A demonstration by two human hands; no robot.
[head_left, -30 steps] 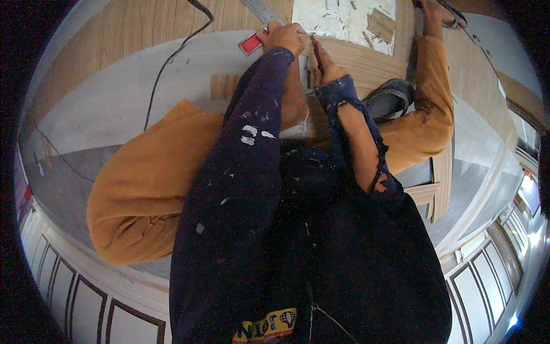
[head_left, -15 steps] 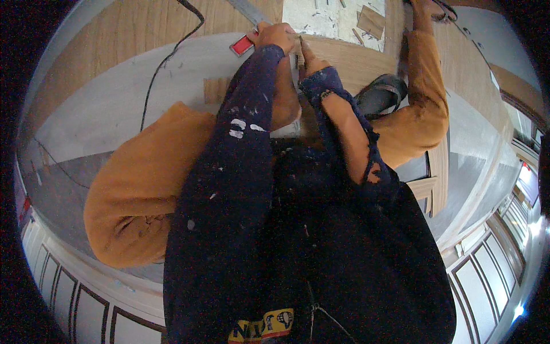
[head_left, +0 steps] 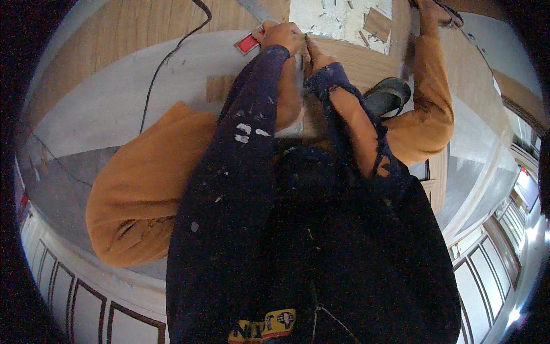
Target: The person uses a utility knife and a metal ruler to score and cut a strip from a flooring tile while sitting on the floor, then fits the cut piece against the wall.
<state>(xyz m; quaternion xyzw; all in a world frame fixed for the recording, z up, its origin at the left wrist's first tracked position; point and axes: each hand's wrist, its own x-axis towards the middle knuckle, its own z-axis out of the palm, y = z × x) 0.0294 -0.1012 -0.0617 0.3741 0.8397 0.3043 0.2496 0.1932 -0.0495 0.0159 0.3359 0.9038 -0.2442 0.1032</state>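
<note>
My left hand [head_left: 285,37] is closed at the edge of a light wood-grain plank [head_left: 358,57], fingers bent over a tool that looks like a square. The tool's grey metal blade [head_left: 254,9] runs up and left from the fingers, and its red, metal-edged handle [head_left: 248,43] shows beside the wrist. Close by on the right, my right hand [head_left: 319,57] points a finger toward my left fingertips. A thin dark tip shows at that finger, too small to name. The other right fingers are curled and partly hidden by the torn dark sleeve.
Beyond the plank lies a white patch [head_left: 338,23] with scattered small bits and a wood offcut [head_left: 378,24]. A black cable [head_left: 166,60] crosses the floor on the left. Another wood piece [head_left: 216,89] is near my left forearm. A dark sandal [head_left: 388,96] is beside my right leg.
The whole view has shifted slightly, so everything sits a little farther right. Both hands keep about the same place against the plank and the tool.
</note>
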